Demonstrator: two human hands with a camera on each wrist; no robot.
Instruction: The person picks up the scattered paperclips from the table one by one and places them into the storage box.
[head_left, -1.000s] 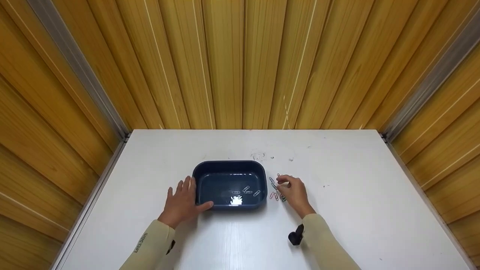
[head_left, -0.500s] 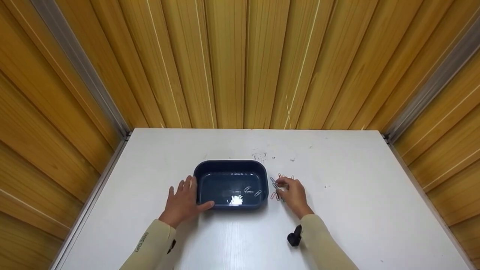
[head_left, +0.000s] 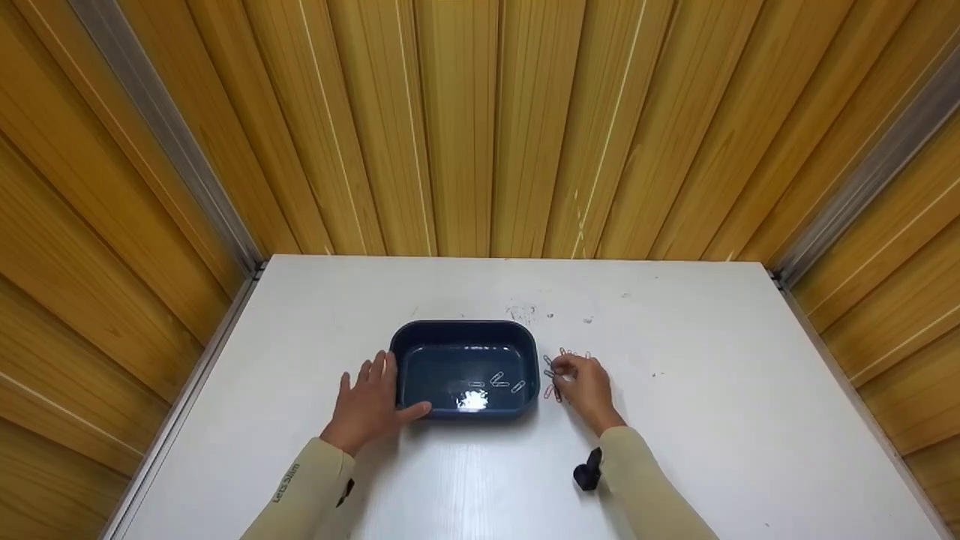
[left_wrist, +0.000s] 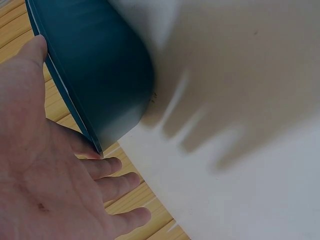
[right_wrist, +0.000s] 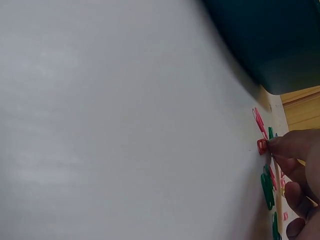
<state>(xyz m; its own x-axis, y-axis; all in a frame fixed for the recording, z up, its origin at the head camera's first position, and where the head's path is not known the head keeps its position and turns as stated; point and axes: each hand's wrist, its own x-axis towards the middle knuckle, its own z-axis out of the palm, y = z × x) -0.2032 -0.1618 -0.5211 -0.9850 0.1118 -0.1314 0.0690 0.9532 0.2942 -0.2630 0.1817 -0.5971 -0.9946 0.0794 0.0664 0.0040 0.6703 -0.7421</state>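
A dark blue rectangular dish [head_left: 439,367] stands on the white table with several pale paper clips [head_left: 497,378] on its floor. My left hand [head_left: 365,409] rests at its left end, fingers fairly straight along the side and thumb over the front rim. In the left wrist view the fingers [left_wrist: 117,187] are spread past the rim. To the right of the dish, my right hand [head_left: 587,386] pinches a red paper clip [right_wrist: 262,146] between thumb and index finger, low over the table. Green paper clips [right_wrist: 267,187] and red ones lie around and under that hand, partly hidden.
The white table [head_left: 465,480] meets a wood-patterned wall [head_left: 450,135] at the back. Similar panels stand on both sides with grey metal posts in the corners. Small dark marks [head_left: 523,311] show behind the dish. A black wrist camera [head_left: 587,474] sits by the right sleeve.
My right hand has shifted slightly left toward the dish, its fingertips staying low among the paper clips. The left hand and dish keep their places; the head view has drifted a little.
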